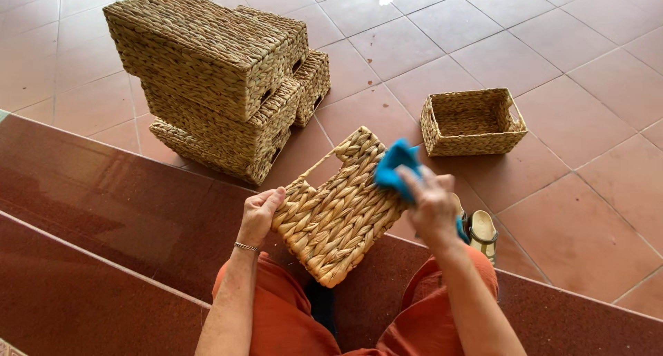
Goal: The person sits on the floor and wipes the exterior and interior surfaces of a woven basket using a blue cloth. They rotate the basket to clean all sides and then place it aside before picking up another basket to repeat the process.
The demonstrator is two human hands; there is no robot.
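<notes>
— Which way does the woven basket (336,211) run?
— Its long axis slants from the lap up toward the tiled floor (566,142), its base facing up, a handle notch at the far end.
— How does it look?
— Thick, straw-coloured braids, rectangular.
— The hands?
— The left hand (259,214) grips its near-left edge; the right hand (431,204) presses a blue cloth (395,168) on its far-right edge.
— Around it?
— Beyond its left, stacked baskets (214,80); beyond its right, an open basket (473,121).

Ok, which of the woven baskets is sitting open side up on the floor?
The small basket standing alone on the tiles at right, its hollow showing. The stacked baskets at left lie overturned, and the held basket is tilted between the hands.
</notes>
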